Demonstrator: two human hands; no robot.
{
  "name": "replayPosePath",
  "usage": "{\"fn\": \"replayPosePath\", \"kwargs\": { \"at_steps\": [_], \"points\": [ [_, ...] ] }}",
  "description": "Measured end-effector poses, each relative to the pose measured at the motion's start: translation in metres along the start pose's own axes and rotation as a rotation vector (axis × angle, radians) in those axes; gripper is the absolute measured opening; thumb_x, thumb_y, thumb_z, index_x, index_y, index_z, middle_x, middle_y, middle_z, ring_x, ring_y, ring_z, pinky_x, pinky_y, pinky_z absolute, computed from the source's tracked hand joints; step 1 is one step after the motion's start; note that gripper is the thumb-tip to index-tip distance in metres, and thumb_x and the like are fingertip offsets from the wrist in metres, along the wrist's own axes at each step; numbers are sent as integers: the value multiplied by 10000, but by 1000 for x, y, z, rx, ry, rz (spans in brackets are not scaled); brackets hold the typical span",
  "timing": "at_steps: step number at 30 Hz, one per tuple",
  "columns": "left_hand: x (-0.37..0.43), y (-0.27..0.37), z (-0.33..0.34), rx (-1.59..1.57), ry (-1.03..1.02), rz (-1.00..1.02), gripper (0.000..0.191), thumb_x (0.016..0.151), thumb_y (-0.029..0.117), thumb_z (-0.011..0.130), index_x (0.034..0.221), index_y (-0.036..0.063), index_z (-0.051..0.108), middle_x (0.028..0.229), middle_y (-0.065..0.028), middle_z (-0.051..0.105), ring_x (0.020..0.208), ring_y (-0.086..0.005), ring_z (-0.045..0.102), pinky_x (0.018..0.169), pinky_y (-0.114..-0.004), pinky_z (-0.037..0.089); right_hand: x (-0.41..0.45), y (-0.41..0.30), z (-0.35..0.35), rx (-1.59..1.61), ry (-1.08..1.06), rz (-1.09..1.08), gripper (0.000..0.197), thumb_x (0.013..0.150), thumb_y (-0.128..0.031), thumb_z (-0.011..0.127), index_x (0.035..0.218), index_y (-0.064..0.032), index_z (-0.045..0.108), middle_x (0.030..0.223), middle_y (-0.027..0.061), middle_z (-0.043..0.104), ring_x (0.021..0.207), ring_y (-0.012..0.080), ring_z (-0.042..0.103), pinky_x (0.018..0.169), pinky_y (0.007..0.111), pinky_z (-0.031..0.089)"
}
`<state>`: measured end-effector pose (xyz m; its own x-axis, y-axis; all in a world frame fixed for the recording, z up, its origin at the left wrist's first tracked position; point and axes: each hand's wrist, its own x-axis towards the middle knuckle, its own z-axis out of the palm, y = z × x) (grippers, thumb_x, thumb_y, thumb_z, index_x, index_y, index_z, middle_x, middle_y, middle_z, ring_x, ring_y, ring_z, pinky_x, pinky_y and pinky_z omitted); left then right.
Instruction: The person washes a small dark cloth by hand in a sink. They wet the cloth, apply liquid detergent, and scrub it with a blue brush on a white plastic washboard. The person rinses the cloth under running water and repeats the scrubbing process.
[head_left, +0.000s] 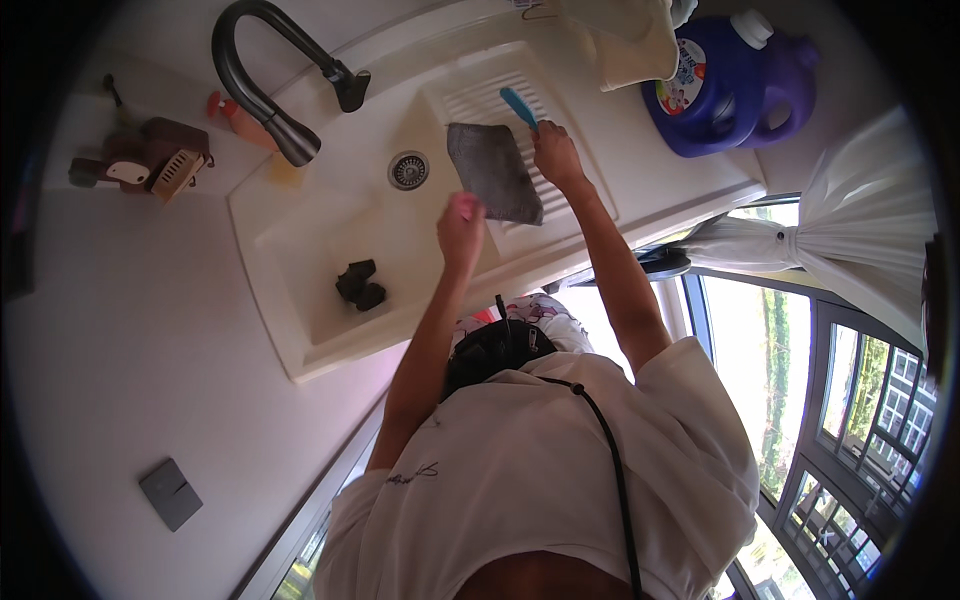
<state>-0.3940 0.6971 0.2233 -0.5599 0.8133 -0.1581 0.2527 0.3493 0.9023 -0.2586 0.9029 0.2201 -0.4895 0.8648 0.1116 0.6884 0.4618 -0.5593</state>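
My right hand (556, 155) grips the handle of a blue brush (517, 106) over the sink's ribbed washboard (559, 199). On the washboard lies a grey cloth (495, 172), its left part reaching past the ribs towards the basin. My left hand (460, 231) is closed on a small pink object (466, 205) beside the cloth's lower left edge; motion blur hides what the object is. Down in the basin is a crumpled dark cloth item (361, 286). The metal drain (409, 171) shows between the faucet and the grey cloth.
A dark pull-down faucet (296, 139) arches over the white sink (281, 330). Behind it stands a pink pump bottle (244, 124). Blue and purple detergent jugs (712, 90) stand at the right, near a cream-coloured container (637, 49). Brown holders (176, 142) hang on the left wall.
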Motion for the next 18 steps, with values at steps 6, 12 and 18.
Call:
{"fn": "replayPosePath", "kwargs": {
  "at_steps": [6,12,18],
  "points": [
    [75,-35,-1,-456,-23,-453,414,962,433,618,1133,55,612,950,-44,675,871,-201,652,816,-338,501,3,-17,-6,170,5,-287,202,779,-70,664,960,-45,578,862,192,675,888,414,637,780,505,512],
    [80,-75,-10,-771,-221,-473,357,988,399,586,1077,56,628,918,-30,659,854,-138,623,768,-309,482,4,-70,22,200,-130,-217,196,806,-135,663,954,-41,577,871,208,675,902,429,643,791,506,512],
    [69,-49,-2,-796,-107,-425,234,964,267,617,1039,46,615,866,-36,631,778,-140,585,711,-305,483,1,-77,23,260,-76,-157,170,812,-137,668,919,-54,566,846,246,650,870,471,620,758,517,496]
  ]
}}
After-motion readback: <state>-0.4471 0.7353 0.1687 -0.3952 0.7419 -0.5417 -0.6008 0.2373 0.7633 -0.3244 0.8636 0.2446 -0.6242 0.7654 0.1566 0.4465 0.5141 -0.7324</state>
